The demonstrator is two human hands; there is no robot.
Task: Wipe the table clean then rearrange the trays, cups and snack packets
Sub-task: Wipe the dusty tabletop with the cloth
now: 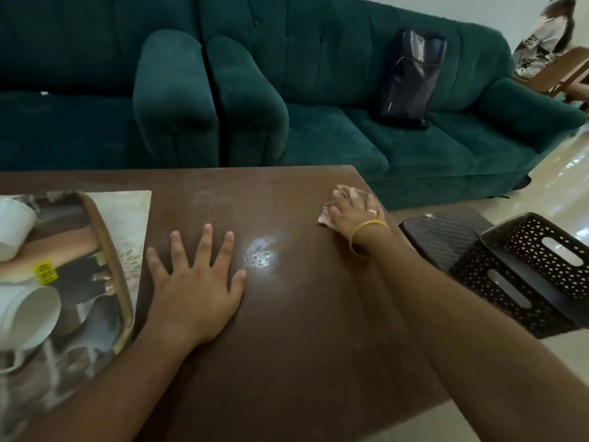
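Note:
My left hand [196, 282] lies flat with fingers spread on the brown table [287, 330], holding nothing. Near the table's far right corner my right hand [353, 215] presses a pinkish cloth [341, 194] onto the surface. A shiny tray [105, 250] with a printed picture sits at the left, on top of a pale patterned tray or mat [134, 212]. Two white cups lie on the shiny tray: one [14, 228] at the far left, one [25, 317] on its side nearer me. No snack packets show.
A bright light reflection [261, 256] glints mid-table. Black perforated baskets [526, 275] stand on the floor right of the table. Green sofas [318, 90] run behind, with a dark bag [411, 78] on one. A person [541, 39] sits at the far right.

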